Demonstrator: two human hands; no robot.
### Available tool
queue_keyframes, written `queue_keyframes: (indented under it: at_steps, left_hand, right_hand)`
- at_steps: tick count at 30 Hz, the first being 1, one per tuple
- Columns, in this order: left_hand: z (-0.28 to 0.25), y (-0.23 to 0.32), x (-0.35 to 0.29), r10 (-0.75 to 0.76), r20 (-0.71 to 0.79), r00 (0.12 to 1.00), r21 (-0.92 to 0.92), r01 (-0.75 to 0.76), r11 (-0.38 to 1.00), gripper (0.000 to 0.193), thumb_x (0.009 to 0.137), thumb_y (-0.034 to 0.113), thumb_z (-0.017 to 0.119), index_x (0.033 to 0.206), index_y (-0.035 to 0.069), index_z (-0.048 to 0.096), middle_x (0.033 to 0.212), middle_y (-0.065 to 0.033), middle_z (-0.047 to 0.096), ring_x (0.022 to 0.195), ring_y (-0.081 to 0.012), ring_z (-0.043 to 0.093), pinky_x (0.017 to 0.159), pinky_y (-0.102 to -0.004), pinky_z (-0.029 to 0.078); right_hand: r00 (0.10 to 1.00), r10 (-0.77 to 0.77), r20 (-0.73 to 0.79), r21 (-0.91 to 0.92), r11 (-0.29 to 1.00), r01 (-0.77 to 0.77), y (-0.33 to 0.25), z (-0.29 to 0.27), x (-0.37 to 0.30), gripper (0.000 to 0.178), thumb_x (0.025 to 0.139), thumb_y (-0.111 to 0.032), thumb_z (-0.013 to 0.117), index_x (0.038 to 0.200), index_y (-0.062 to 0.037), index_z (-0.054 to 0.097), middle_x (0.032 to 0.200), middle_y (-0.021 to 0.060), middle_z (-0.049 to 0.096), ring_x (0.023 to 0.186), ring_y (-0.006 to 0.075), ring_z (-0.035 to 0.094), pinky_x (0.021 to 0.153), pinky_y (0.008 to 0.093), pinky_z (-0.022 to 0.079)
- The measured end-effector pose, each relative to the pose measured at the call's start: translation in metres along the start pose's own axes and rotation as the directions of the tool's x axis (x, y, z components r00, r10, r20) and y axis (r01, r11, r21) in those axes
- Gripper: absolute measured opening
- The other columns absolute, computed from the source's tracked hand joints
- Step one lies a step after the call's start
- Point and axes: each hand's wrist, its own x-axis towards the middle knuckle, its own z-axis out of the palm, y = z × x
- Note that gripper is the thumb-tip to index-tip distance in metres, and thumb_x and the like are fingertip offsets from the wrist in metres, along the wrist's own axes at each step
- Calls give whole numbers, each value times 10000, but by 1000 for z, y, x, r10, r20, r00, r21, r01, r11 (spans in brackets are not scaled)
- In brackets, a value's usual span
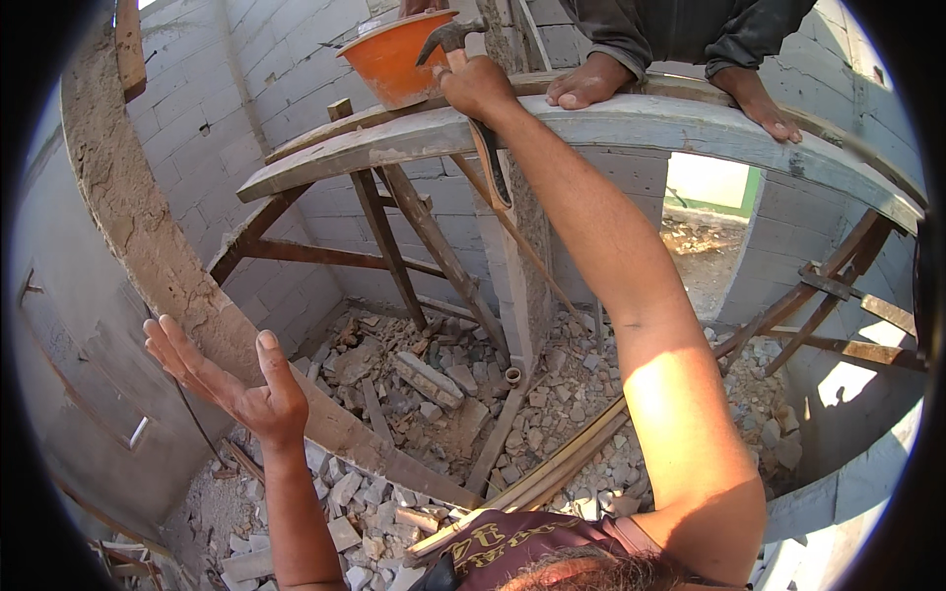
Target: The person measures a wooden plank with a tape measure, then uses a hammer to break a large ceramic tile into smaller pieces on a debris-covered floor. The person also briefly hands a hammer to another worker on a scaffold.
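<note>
My right hand (478, 91) is closed round the handle of a claw hammer (451, 37). The hammer's metal head stands above my fist, and its dark grip hangs down past the edge of a wooden scaffold plank (631, 120). Close to the left of that hand sits an orange bucket (394, 65), tilted, on the planks. My left hand (236, 384) is raised with fingers stretched and nothing in it. Behind it runs a rough concrete beam (138, 202); whether the palm touches the beam I cannot tell.
Another person's bare feet (591, 81) stand on the plank, and a hand (422, 6) is at the bucket's rim. Timber legs (434, 251) brace the scaffold. Broken rubble (434, 379) covers the floor below, with long wooden strips (562, 463) across it. Grey block walls (197, 128) surround.
</note>
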Motion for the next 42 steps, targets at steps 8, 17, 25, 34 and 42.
queue_keyframes:
  at_steps: [8,17,25,34,42]
  left_hand:
    - [116,92,81,-68,246,967,-596,206,776,772,1059,331,598,1703,28,297,1744,-216,322,1663,-383,203,1350,-538,148]
    - [251,132,173,-285,854,436,-516,634,-576,910,1092,545,468,1707,-59,175,1734,-296,276,1645,-402,258,1345,-488,207]
    - [274,150,189,-228,922,314,-346,399,-849,960,1087,553,431,1687,-118,97,1754,-325,177,1665,-419,189,1366,-471,160]
    - [266,138,194,-186,945,271,-266,299,-917,846,1129,490,281,1675,-135,121,1753,-332,178,1664,-411,193,1369,-482,201]
    - [245,141,211,-188,950,248,-250,251,-935,757,1128,380,212,1678,-130,111,1763,-319,161,1665,-404,188,1370,-484,207]
  right_hand:
    - [998,68,-2,106,992,-67,0,-8,-4,461,1078,-438,552,1342,-73,653,1259,288,724,1208,470,696,1058,535,546]
    - [967,122,-226,261,963,-61,21,16,16,447,997,-412,683,1030,31,727,1005,301,766,1007,459,756,909,518,571]
    - [943,308,-128,458,861,-220,38,26,35,511,962,-418,724,1094,74,771,1139,352,750,1131,498,728,977,518,564]
    - [928,359,-100,492,828,-268,42,35,46,516,952,-389,743,1062,114,769,1090,341,769,1083,456,762,929,491,580]
    - [933,358,-41,660,711,-243,26,13,25,359,1005,-283,722,921,64,688,768,189,714,594,249,657,529,406,531]
